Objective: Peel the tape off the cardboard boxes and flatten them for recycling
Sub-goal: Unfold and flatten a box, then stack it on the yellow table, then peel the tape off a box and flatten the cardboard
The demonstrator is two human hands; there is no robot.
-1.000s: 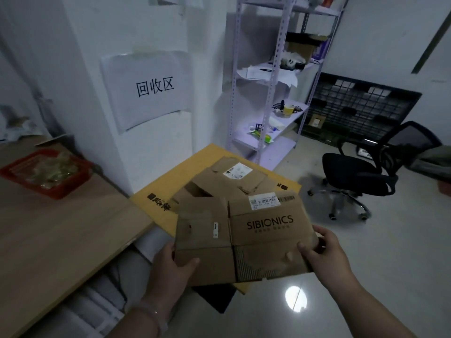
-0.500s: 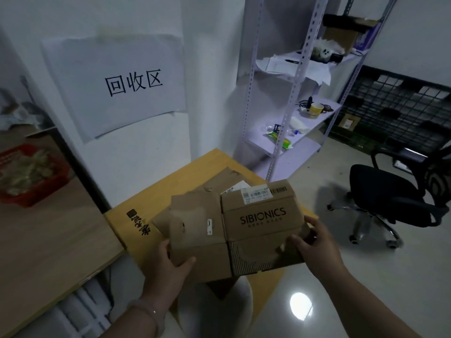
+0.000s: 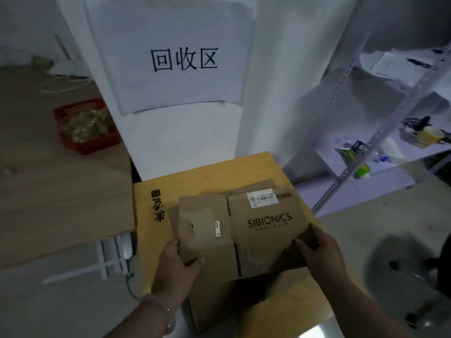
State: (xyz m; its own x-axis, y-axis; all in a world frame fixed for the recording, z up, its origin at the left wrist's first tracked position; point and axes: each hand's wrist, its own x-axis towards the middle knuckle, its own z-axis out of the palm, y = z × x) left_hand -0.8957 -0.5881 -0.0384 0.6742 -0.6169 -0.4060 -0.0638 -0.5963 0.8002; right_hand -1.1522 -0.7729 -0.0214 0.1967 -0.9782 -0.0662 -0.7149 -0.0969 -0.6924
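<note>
Near the middle of the scene, over a yellow cardboard sheet [image 3: 207,176] lying below the wall sign [image 3: 170,57], the flattened box [image 3: 244,230] marked SIBIONICS is held by both hands. The left hand [image 3: 178,262] pinches its near left edge, thumb on top and fingers beneath. The right hand [image 3: 319,252] curls round its near right corner. It looks light and fairly stiff, though it would likely bend along its creases and torn near flap, so the two opposite near edges seem the right hold. By count: one box in hand with one white label [image 3: 262,198], one yellow sheet, and at least one more brown piece [image 3: 263,185] showing past its far edge. How many lie beneath I cannot tell.
</note>
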